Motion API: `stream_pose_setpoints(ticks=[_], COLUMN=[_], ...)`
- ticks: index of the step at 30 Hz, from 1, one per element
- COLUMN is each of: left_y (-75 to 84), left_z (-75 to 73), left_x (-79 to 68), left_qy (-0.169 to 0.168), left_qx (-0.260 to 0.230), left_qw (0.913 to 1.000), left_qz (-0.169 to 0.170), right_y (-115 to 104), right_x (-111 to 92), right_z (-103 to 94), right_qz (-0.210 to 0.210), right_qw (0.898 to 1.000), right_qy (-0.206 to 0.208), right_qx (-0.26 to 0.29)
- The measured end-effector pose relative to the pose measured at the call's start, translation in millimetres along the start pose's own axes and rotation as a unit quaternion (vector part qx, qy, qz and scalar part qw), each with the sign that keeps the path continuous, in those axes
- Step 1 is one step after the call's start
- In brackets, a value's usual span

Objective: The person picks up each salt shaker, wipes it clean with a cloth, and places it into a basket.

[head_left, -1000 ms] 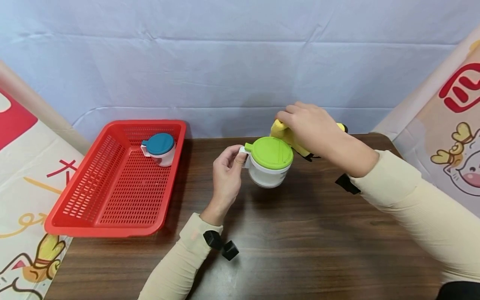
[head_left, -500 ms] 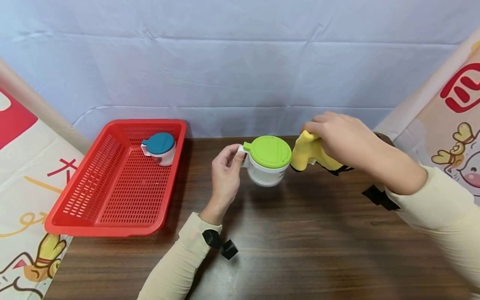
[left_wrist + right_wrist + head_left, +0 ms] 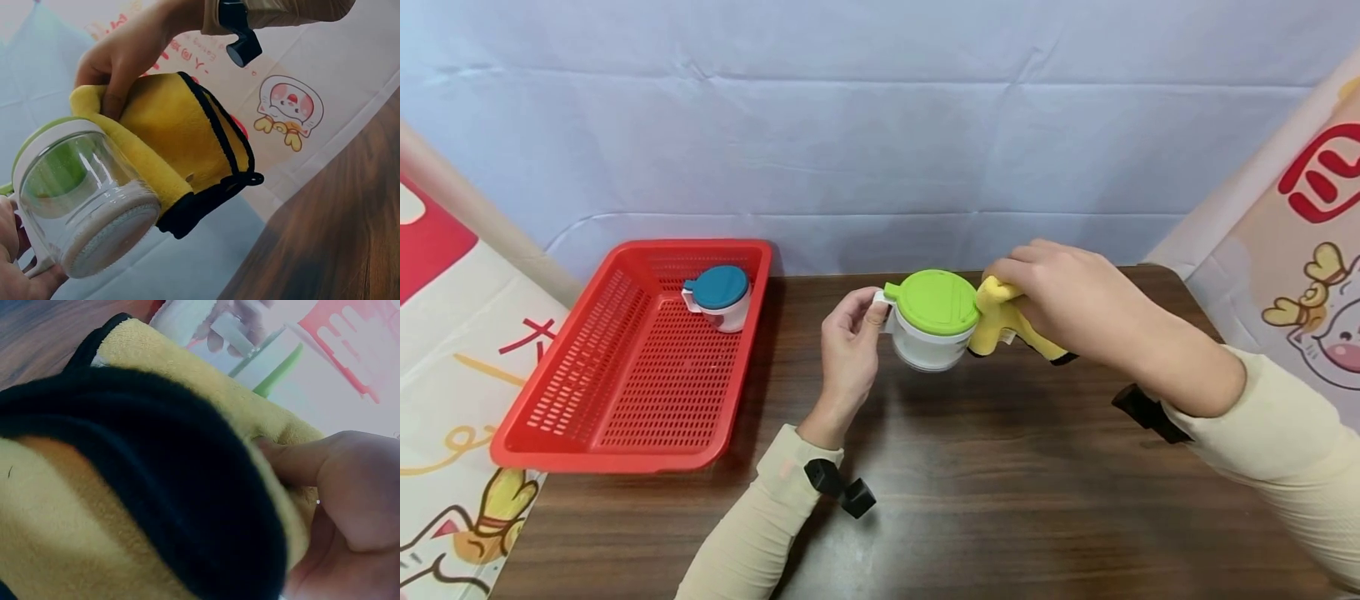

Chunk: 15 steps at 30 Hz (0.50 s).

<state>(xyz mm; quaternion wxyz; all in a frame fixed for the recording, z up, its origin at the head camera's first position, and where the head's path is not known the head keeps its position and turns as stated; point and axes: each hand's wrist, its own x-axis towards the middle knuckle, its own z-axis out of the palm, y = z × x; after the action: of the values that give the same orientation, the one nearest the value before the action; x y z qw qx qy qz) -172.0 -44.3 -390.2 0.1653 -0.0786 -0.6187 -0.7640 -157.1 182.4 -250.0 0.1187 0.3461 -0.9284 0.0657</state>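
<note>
My left hand [image 3: 852,342] grips the white handle of a clear seasoning jar [image 3: 929,346] with a green lid [image 3: 938,302]. The jar is held up off the table, and in the left wrist view its clear body [image 3: 94,200] shows whitish contents near the base. On the jar's right, my right hand [image 3: 1067,292] pinches a yellow cleaning cloth [image 3: 1000,321] with black edging. In the left wrist view the cloth [image 3: 169,131] lies against the jar's side. Folds of the cloth [image 3: 156,487] fill most of the right wrist view, with the thumb pressed on it.
A red plastic basket [image 3: 617,462] stands on the left of the dark wooden table [image 3: 970,500]. Inside its far right corner sits a similar jar with a blue lid [image 3: 721,287]. A pale cloth backdrop [image 3: 880,150] hangs behind the table.
My right hand moved the cloth from the jar's far side out to the right and nearer, then back against its right side. The left hand and jar shifted only slightly left.
</note>
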Motion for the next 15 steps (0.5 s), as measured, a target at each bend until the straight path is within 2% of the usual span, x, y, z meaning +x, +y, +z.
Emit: stream_pose_setpoints(ticks=[15], left_y=[0.4], left_z=[3.0], left_x=[-0.8], left_qy=[-0.002], left_qx=[-0.002], left_qw=[1.0], left_qz=[-0.001], right_y=[-1.1], right_x=[7.9], right_z=[7.9], right_qz=[0.036], right_qw=[0.999], right_qy=[0.021], right_qx=[-0.017])
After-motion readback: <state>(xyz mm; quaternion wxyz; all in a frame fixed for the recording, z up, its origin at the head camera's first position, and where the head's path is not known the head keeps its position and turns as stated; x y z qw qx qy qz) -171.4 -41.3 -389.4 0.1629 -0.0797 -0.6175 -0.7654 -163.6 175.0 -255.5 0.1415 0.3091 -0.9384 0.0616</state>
